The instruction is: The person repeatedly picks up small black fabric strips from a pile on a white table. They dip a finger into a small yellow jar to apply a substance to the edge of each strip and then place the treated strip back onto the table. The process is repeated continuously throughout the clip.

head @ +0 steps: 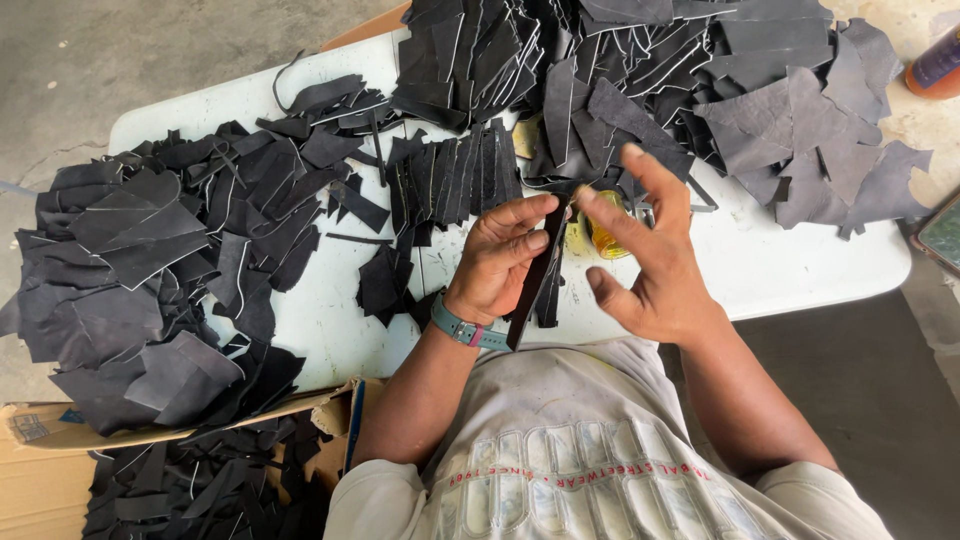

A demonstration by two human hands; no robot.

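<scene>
workshop | heaps of cut black leather pieces (150,260) | white table (790,270) | concrete floor (120,50)

We hold a narrow black leather strip (537,272) in our left hand (503,255), our right hand (645,250) touching its top end. White table (770,265): black leather offcuts (160,260), small yellow container (603,235). Cardboard box (40,470) beside.

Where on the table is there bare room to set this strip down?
Bare table shows right of the right hand, below the right pile. A narrower patch lies left of the left hand. Elsewhere black pieces crowd it.
</scene>
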